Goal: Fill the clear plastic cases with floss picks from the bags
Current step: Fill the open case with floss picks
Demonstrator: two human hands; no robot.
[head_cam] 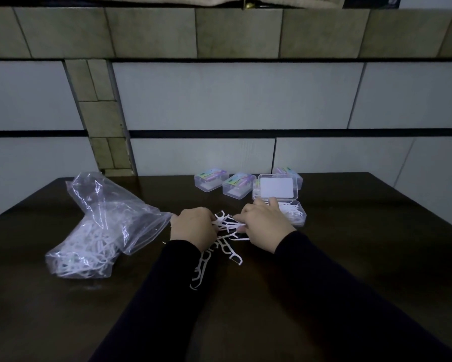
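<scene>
We are in the middle of the job. A loose pile of floss picks (226, 239) lies on the dark counter (350, 257), right in front of us. Both of our hands are down in that pile.

Our left hand (192, 227) has its fingers curled over the near edge of the pile and seems to grip a few picks. Our right hand (265, 226) rests on the other side of the pile, fingers bent down onto the picks. It looks like it pinches some too, but the fingertips are hidden, so we are not sure.

Just beside our right hand sits the open case (294, 214). Its lid (276, 188) stands up behind it. Some white picks are already inside, but we think there is room for more.

Behind it, near the wall, are three closed cases (211, 178) with colored labels. They look done.

On the left lies the big clear bag (102, 226), slumped on the counter, with lots of picks still in it. Its open end points toward our left hand.

So we think the step now is gathering picks into a neat bunch. Next we need to line them up the same way, lift them and lay them flat in the open case. The picks are thin and tangle easily, so we should hold them gently but tight.
</scene>
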